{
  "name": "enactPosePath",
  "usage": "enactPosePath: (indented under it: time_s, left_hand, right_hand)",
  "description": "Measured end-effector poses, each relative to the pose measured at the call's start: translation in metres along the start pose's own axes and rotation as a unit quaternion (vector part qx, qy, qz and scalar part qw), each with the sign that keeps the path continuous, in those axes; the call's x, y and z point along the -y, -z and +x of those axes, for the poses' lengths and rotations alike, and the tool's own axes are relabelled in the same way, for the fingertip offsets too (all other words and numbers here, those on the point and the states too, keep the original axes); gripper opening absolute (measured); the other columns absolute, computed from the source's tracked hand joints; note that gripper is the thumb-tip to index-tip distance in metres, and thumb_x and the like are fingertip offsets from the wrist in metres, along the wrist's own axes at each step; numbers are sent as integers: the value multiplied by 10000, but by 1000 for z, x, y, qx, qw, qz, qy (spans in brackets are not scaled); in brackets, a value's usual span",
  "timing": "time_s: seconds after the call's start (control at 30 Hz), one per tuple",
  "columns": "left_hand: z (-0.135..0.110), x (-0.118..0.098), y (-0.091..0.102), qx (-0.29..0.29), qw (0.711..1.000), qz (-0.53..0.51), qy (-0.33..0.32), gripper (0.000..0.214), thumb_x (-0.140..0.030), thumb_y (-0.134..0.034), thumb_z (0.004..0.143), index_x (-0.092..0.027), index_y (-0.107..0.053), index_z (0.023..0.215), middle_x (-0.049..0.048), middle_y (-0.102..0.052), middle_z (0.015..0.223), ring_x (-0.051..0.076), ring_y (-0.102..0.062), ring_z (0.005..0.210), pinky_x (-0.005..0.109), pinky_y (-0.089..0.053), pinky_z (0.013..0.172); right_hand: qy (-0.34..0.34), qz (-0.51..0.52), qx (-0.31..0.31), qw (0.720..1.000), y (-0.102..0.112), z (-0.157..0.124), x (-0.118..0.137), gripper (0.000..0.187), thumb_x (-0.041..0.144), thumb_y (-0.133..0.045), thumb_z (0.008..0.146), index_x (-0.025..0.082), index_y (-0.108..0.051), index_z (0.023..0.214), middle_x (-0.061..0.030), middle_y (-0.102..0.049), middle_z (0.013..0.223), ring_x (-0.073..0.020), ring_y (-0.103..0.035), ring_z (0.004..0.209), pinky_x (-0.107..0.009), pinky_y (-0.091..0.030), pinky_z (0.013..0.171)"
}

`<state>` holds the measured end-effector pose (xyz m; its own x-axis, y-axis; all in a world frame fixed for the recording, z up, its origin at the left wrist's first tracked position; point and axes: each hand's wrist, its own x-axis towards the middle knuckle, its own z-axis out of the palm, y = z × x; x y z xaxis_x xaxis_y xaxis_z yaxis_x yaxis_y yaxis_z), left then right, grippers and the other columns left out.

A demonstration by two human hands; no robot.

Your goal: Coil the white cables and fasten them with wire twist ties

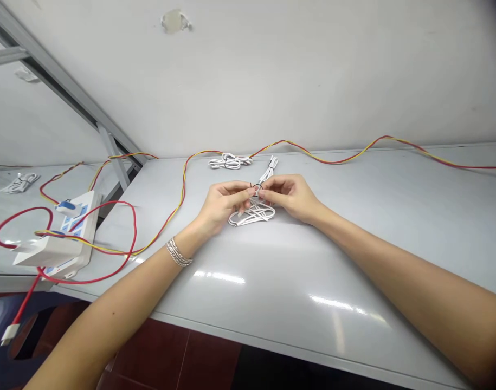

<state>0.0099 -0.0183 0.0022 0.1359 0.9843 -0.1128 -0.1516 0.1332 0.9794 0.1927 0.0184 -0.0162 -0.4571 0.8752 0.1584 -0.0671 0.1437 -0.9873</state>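
My left hand (227,201) and my right hand (289,196) meet over the table, thumbs and fingertips pinched close together. Between them curves a thin black twist tie (257,185), gripped from both sides. Just under the fingers lies a loosely coiled white cable (253,214); the fingertips cover its upper part, so whether the tie goes around it is hard to see. Right behind the hands is a white cable bundle (269,168) with a dark tie. Another tied white cable bundle (230,161) rests farther back to the left.
A red and yellow twisted wire (337,162) runs along the wall. At left, a white power strip (85,216) holds a white charger (48,251) and a red cable (134,227). One more white cable bundle (20,183) lies beyond the metal frame (113,149). The grey table (272,303) has a front edge.
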Motion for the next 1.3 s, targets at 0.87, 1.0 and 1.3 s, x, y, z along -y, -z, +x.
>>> enactPosePath:
  time_s: [0.87, 1.0, 1.3]
  left_hand:
    - [-1, 1, 1, 12, 999, 39, -28, 424, -349, -890, 623, -125, -695, 925, 16, -662, 681, 100, -584, 510, 217, -438, 432]
    - [-4, 1, -3, -25, 990, 96, -95, 373, -348, -873, 640, -112, -726, 889, 33, -674, 660, 112, -586, 496, 230, -449, 419]
    - [-2, 2, 0, -22, 986, 124, -108, 322, -403, -837, 692, -123, -713, 790, 23, -632, 519, 111, -535, 398, 227, -403, 373]
  right_hand:
    - [7, 9, 7, 1000, 1, 0, 3, 301, 431, -799, 699, 154, -683, 678, -20, -621, 637, -120, -525, 587, -282, -431, 585]
    - [9, 1, 5, 1000, 2, 0, 2, 300, 428, -793, 705, 150, -682, 684, -18, -610, 632, -119, -523, 582, -277, -418, 571]
    - [15, -29, 15, 999, 1, 0, 2, 385, 523, -790, 702, 156, -676, 673, -30, -618, 635, -123, -511, 594, -274, -414, 561]
